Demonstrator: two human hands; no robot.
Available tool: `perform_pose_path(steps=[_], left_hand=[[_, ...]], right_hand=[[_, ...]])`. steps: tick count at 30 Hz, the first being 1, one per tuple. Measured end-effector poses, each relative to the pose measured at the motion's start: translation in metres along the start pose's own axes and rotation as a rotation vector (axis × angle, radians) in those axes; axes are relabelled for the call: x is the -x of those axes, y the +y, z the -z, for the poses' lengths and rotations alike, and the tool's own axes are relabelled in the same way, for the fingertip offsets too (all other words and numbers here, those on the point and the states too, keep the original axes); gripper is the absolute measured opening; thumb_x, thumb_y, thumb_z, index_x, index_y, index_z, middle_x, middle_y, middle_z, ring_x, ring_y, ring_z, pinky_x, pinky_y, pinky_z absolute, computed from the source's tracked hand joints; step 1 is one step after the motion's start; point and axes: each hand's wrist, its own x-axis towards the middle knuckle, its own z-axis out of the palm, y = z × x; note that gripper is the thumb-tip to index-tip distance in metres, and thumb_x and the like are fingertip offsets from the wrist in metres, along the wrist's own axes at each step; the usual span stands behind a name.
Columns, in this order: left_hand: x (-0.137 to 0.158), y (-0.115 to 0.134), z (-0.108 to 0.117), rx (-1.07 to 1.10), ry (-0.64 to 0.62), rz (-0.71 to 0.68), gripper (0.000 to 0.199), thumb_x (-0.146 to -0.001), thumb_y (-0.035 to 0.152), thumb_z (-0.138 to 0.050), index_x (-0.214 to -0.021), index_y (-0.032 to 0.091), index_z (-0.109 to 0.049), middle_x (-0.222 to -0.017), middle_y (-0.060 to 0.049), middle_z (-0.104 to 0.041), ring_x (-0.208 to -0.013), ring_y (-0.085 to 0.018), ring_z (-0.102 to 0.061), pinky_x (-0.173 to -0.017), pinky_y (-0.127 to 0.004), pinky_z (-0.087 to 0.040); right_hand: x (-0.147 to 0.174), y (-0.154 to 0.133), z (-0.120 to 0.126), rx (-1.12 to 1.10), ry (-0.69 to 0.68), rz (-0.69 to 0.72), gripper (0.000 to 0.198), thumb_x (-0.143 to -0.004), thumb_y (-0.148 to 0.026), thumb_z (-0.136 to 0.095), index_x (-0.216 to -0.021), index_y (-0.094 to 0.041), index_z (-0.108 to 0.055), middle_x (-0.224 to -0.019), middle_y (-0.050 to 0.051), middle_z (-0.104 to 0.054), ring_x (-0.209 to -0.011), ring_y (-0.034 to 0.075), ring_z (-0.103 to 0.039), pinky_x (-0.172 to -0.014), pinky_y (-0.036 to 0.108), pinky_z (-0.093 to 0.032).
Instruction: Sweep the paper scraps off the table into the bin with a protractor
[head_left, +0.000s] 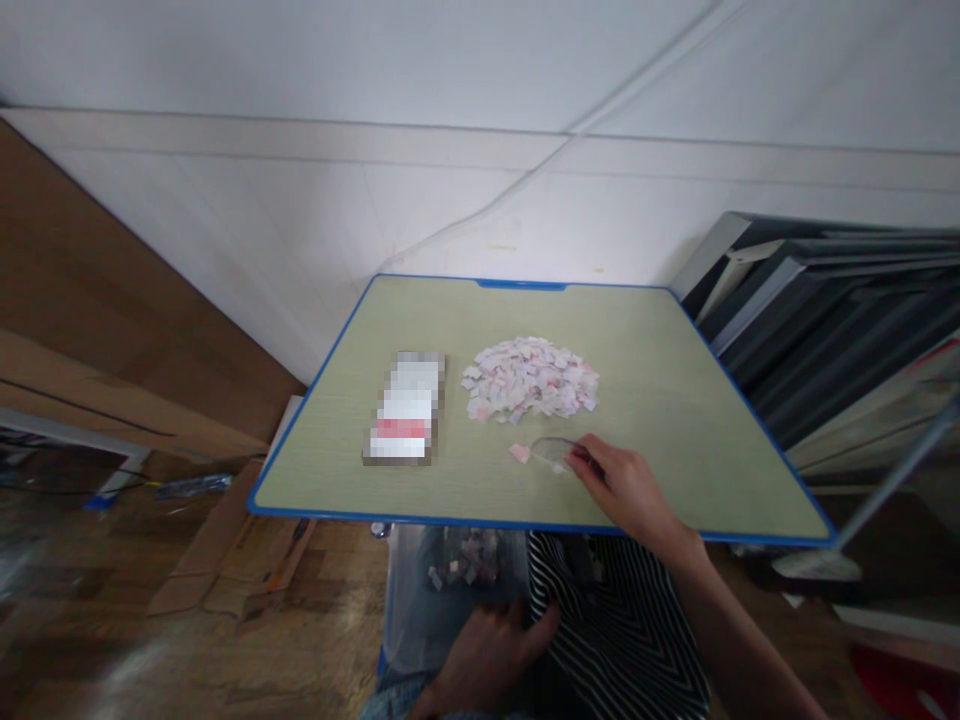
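My right hand is closed in a pinch on the edge of a clear, round, lens-like disc, held low over the folding table. Just left of the disc lies a single pinkish paper scrap. Behind it is a heap of torn paper scraps, white with pink bits. Below the table's front edge, my left hand is at a clear plastic box containing small scraps. Its thumb is spread out and it appears to hold nothing; the fingers are somewhat blurred.
A phone, its screen pixelated, lies on the table left of the heap. Dark flat panels lean at the right. Cardboard stands at the left, with a flattened carton on the floor. The white wall rises behind the table.
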Motion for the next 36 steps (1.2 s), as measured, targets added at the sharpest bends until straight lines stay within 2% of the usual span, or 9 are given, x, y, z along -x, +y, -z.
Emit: perform_pose_path(steps=[6, 11, 15, 19, 22, 26, 30, 33, 36], left_hand=[[0.001, 0.001, 0.005, 0.021, -0.01, -0.004, 0.053, -0.086, 0.014, -0.041, -0.133, 0.02, -0.018, -0.108, -0.016, -0.055, -0.091, -0.026, -0.058, -0.07, -0.037, -0.051], [0.001, 0.002, 0.004, 0.022, -0.021, 0.018, 0.053, -0.087, 0.013, -0.04, -0.134, 0.023, -0.017, -0.105, -0.014, -0.057, -0.087, -0.025, -0.059, -0.067, -0.037, -0.051], [0.0, 0.002, 0.003, 0.009, -0.008, 0.013, 0.053, -0.086, 0.013, -0.041, -0.133, 0.022, -0.019, -0.104, -0.014, -0.057, -0.084, -0.025, -0.06, -0.066, -0.037, -0.052], [0.001, 0.003, 0.006, 0.003, -0.004, 0.013, 0.052, -0.086, 0.013, -0.041, -0.133, 0.022, -0.02, -0.103, -0.014, -0.058, -0.084, -0.025, -0.06, -0.066, -0.036, -0.052], [0.001, 0.003, 0.006, 0.007, 0.001, 0.012, 0.052, -0.086, 0.014, -0.042, -0.133, 0.021, -0.02, -0.102, -0.013, -0.058, -0.083, -0.025, -0.06, -0.064, -0.036, -0.052], [0.002, 0.003, 0.004, -0.005, 0.003, 0.015, 0.053, -0.086, 0.013, -0.041, -0.133, 0.022, -0.018, -0.102, -0.013, -0.058, -0.082, -0.024, -0.06, -0.064, -0.036, -0.052], [0.001, 0.003, 0.003, 0.004, 0.0, 0.013, 0.053, -0.086, 0.011, -0.04, -0.133, 0.022, -0.018, -0.102, -0.012, -0.058, -0.083, -0.023, -0.06, -0.066, -0.035, -0.051], [0.001, 0.002, 0.002, 0.019, 0.008, 0.016, 0.053, -0.086, 0.012, -0.041, -0.133, 0.022, -0.018, -0.102, -0.013, -0.057, -0.083, -0.023, -0.06, -0.066, -0.035, -0.051], [0.001, 0.002, 0.002, 0.012, 0.02, 0.012, 0.053, -0.086, 0.014, -0.041, -0.133, 0.022, -0.019, -0.103, -0.013, -0.057, -0.083, -0.024, -0.059, -0.065, -0.036, -0.051]], right_hand=[[-0.003, -0.002, -0.003, -0.014, 0.013, -0.016, 0.021, -0.088, -0.029, -0.036, -0.076, -0.018, -0.049, -0.065, 0.003, -0.062, -0.056, 0.015, -0.059, -0.053, 0.024, -0.04], [-0.006, -0.001, -0.001, 0.013, -0.012, -0.019, 0.022, -0.088, -0.029, -0.035, -0.075, -0.018, -0.049, -0.064, 0.003, -0.061, -0.055, 0.015, -0.058, -0.052, 0.023, -0.039], [-0.006, 0.003, 0.001, 0.063, -0.043, 0.044, 0.025, -0.089, -0.03, -0.034, -0.075, -0.017, -0.049, -0.062, 0.003, -0.061, -0.053, 0.014, -0.057, -0.05, 0.023, -0.036], [-0.003, 0.001, 0.005, 0.197, 0.033, 0.049, 0.031, -0.091, -0.032, -0.03, -0.075, -0.016, -0.051, -0.065, 0.005, -0.062, -0.053, 0.014, -0.057, -0.049, 0.023, -0.033], [-0.001, -0.001, 0.009, 0.193, -0.036, 0.121, 0.033, -0.092, -0.033, -0.029, -0.074, -0.017, -0.052, -0.062, 0.004, -0.062, -0.052, 0.013, -0.057, -0.048, 0.023, -0.032], [0.003, 0.004, 0.016, 0.274, 0.054, 0.028, 0.035, -0.092, -0.035, -0.028, -0.074, -0.017, -0.052, -0.06, 0.004, -0.061, -0.048, 0.013, -0.055, -0.046, 0.024, -0.03], [0.006, 0.009, 0.022, 0.208, -0.001, 0.032, 0.032, -0.091, -0.035, -0.03, -0.074, -0.018, -0.051, -0.057, 0.002, -0.059, -0.047, 0.013, -0.054, -0.048, 0.023, -0.031], [0.006, 0.005, 0.02, 0.146, 0.043, 0.026, 0.03, -0.09, -0.034, -0.032, -0.074, -0.017, -0.051, -0.058, 0.002, -0.059, -0.048, 0.012, -0.054, -0.048, 0.023, -0.033], [0.004, -0.002, 0.013, 0.103, 0.027, 0.061, 0.028, -0.09, -0.032, -0.033, -0.075, -0.017, -0.051, -0.061, 0.003, -0.06, -0.051, 0.013, -0.056, -0.05, 0.023, -0.035]])
